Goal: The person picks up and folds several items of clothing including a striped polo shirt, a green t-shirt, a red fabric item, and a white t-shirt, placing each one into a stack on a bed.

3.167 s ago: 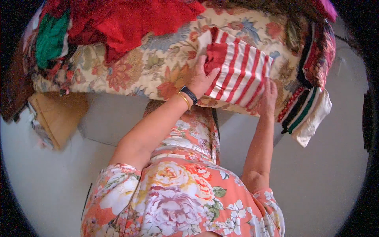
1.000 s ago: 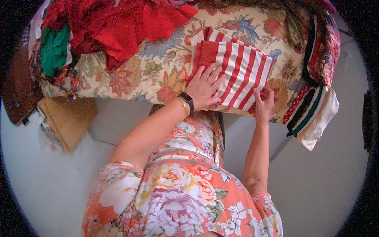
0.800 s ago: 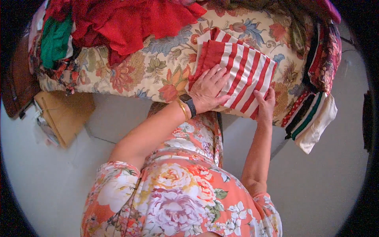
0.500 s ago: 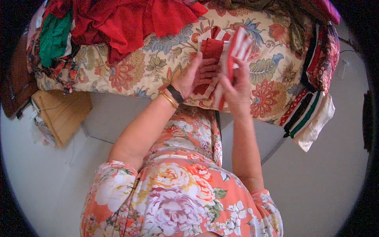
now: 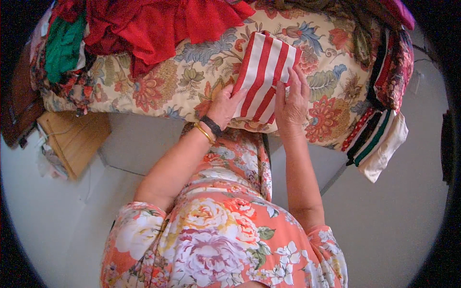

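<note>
A folded red-and-white striped cloth (image 5: 267, 72) lies as a neat rectangle near the front edge of a floral-covered surface (image 5: 158, 96). At its lower left edge is my left hand (image 5: 223, 110), thumb on top of the cloth and the other fingers partly hidden at its side, closed on that edge. My right hand (image 5: 292, 104) rests along the right edge, its fingers stretched out and touching the cloth without wrapping round it. On my left wrist are a black band (image 5: 211, 126) and a gold bangle (image 5: 204, 133).
Crumpled red fabric (image 5: 158, 29) spreads over the back left, beside a green cloth (image 5: 65, 48). Dark olive fabric (image 5: 361, 41) lies at the back right. Several folded cloths, one cream (image 5: 384, 149), hang over the right edge. A wooden piece (image 5: 74, 139) stands at lower left.
The striped cloth's raised flap has come down over the dark red part, so the stripes now face up flat. My left hand moved to the cloth's left edge; the right fingers straightened.
</note>
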A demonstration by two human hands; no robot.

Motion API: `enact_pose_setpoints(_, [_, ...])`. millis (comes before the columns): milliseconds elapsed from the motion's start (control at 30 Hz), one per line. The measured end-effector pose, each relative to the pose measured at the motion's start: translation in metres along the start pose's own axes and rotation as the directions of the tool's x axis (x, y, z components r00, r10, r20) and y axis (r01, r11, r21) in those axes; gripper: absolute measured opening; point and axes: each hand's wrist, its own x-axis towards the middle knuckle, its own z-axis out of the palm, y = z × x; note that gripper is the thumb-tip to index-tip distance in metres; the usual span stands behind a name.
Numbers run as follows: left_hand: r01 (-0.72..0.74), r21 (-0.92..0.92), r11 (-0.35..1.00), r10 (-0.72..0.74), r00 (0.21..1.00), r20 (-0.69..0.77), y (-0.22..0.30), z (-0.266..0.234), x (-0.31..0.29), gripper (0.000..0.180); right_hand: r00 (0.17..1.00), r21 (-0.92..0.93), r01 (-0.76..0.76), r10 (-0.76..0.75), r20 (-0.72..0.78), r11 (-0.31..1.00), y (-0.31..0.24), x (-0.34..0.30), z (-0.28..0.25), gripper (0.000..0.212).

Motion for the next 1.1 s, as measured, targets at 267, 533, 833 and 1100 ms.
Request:
enact_pose_setpoints(267, [-0.085,0.279,0.956,0.105,0.993,-0.056,-0.01,-0.003,0.009,0.023,0.947,-0.149,0.196,-0.147,0.285,0.969,0.009,0.013,0.054,0.061])
enact_pose_setpoints(533, [-0.072,0.257,0.964,0.104,0.988,-0.115,-0.015,0.0,0.021,0.023,0.955,-0.186,0.258,-0.221,0.198,0.948,0.027,0.058,0.068,0.057])
enact_pose_setpoints(833, [-0.01,0.399,0.917,0.091,0.978,-0.186,-0.003,-0.022,-0.013,0.022,0.56,0.723,-0.668,0.519,0.645,-0.177,0.097,0.02,0.008,0.036])
enact_pose_setpoints(1100, [-0.289,0.634,0.717,0.352,0.935,0.027,0.008,-0.009,-0.018,0.026,0.575,0.617,-0.692,0.231,0.785,-0.374,0.064,0.005,0.021,0.033])
